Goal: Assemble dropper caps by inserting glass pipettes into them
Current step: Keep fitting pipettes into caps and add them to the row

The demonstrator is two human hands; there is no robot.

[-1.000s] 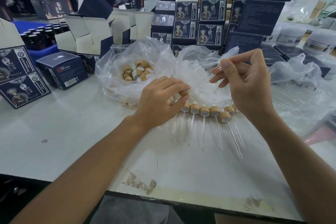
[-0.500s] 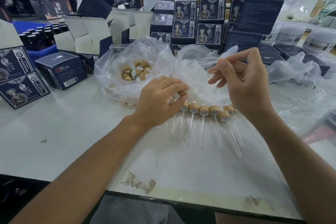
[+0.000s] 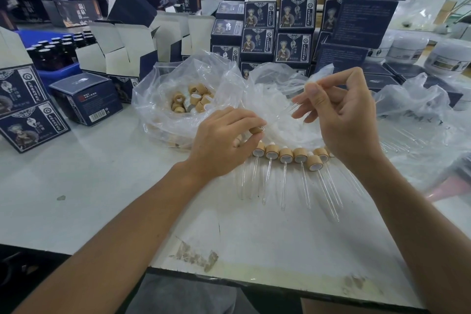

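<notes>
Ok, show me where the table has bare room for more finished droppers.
Bare table lies left of the left hand, before the barcoded box. Crowded: the dropper row, the cap bag and the boxes behind.

Wood-look matt caps (image 3: 286, 155), clear glass pipettes (image 3: 283, 186), glossy crinkled plastic bag (image 3: 163, 89), scuffed white table (image 3: 102, 186)

boxes (image 3: 277, 33) dark blue, stacked behind | open cartons (image 3: 122, 48) white inside, back left | blue tray (image 3: 54, 70) holding dark bottles (image 3: 54, 50) | white jars (image 3: 448, 58) far right | table (image 3: 89, 186) white, scuffed front edge
</notes>
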